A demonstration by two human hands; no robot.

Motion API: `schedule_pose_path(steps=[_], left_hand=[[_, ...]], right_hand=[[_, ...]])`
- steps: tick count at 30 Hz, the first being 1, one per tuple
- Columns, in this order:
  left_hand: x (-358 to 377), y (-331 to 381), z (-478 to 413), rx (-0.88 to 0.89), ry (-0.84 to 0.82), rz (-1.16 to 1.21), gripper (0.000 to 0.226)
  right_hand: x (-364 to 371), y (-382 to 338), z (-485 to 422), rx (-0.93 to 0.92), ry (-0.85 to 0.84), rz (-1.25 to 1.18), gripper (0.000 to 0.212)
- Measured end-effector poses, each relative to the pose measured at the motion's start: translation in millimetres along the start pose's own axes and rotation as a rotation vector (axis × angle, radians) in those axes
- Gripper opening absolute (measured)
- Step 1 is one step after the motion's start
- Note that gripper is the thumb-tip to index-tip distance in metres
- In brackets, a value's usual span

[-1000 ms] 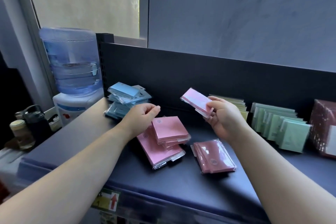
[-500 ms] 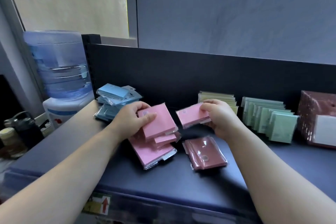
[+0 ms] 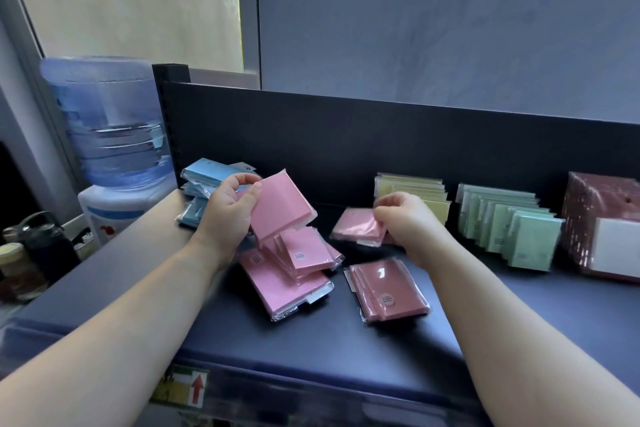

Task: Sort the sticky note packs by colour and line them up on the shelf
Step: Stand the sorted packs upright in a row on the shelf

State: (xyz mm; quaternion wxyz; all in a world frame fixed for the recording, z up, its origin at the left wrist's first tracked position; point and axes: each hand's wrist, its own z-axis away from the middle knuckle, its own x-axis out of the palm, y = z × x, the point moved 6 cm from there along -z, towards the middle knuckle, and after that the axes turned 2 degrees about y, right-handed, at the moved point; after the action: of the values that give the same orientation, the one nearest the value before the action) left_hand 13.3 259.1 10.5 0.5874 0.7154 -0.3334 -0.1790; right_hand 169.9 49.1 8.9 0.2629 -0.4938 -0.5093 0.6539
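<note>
In the head view, our left hand (image 3: 225, 215) grips a pink pack (image 3: 282, 206) above the loose pink pile (image 3: 294, 274) mid-shelf (image 3: 311, 350). Our right hand (image 3: 410, 218) pinches a second pink pack (image 3: 358, 227) beside the yellow row (image 3: 415, 189). The yellow row and the green row (image 3: 509, 229) stand lined up along the back edge. We judge the pink pile, dark-pink pile (image 3: 389, 291) and blue pile (image 3: 204, 177) are left to do.

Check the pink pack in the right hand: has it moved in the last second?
Yes. The pink pack in the right hand dropped from level with the top of the yellow row to its base, just left of it.
</note>
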Motion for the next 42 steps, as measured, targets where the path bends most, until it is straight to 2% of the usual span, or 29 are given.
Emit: schedule_pose_path(steps=[3,6,8,9,11,14,18,21,23,24,27,29,32,34,37,39,42], left_hand=[[2.3,1.0,1.9,-0.037,-0.004,0.066,0.014],[7.5,4.0,5.1,-0.011,-0.077,0.056,0.011],[10.9,5.3,6.5,0.027,-0.138,0.008,0.012],[12.9,5.0,7.0,0.036,-0.168,-0.013,0.012],[17.2,3.4,8.8,0.045,-0.235,-0.055,0.01],[22.7,1.2,12.5,0.054,-0.316,-0.118,0.005],[23.1,-0.1,9.7,0.071,-0.338,-0.137,0.034],[18.2,-4.0,5.0,0.175,-0.262,-0.434,0.026],[20.2,-8.2,3.7,0.232,-0.285,-0.67,0.011],[21.8,-10.9,3.9,0.24,-0.32,-0.746,0.015],[25.8,-16.2,4.4,0.231,-0.42,-0.894,0.063],[27.1,-16.5,5.0,0.253,-0.456,-0.954,0.074],[27.9,-15.3,5.8,0.267,-0.482,-0.935,0.05],[29.6,-14.1,7.3,0.284,-0.493,-0.918,0.036],[30.1,-13.9,8.0,0.286,-0.494,-0.887,0.034],[29.8,-14.4,7.4,0.287,-0.491,-0.877,0.035],[29.8,-14.9,7.6,0.278,-0.489,-0.872,0.034]], right_hand=[[12.7,0.7,7.7,-0.069,-0.115,0.397,0.024],[16.0,-12.8,15.3,-0.195,-0.081,0.533,0.016],[14.8,-24.9,21.7,-0.297,-0.024,0.356,0.017],[17.8,-28.8,26.0,-0.311,-0.057,0.193,0.017],[32.8,-30.8,33.4,-0.276,-0.226,-0.07,0.018],[53.3,-29.5,40.1,-0.256,-0.419,-0.173,0.017],[32.6,-35.8,30.2,-0.207,-0.332,-0.352,0.02],[1.0,-33.8,17.2,-0.115,-0.196,-0.441,0.026],[-12.1,-31.4,15.0,-0.082,-0.177,-0.315,0.028],[-16.5,-30.1,16.4,-0.072,-0.204,-0.201,0.028],[-20.1,-25.4,24.9,-0.095,-0.436,0.222,0.026],[-17.5,-14.6,31.4,-0.115,-0.587,0.421,0.019],[-14.8,-2.8,32.5,-0.17,-0.552,0.518,0.017],[-16.3,-2.0,34.6,-0.195,-0.527,0.552,0.027],[-20.0,-4.6,47.8,-0.19,-0.654,0.673,0.053],[-19.3,-7.5,58.4,-0.221,-0.712,0.847,0.052],[-18.5,-9.0,58.3,-0.255,-0.635,1.015,0.056]])
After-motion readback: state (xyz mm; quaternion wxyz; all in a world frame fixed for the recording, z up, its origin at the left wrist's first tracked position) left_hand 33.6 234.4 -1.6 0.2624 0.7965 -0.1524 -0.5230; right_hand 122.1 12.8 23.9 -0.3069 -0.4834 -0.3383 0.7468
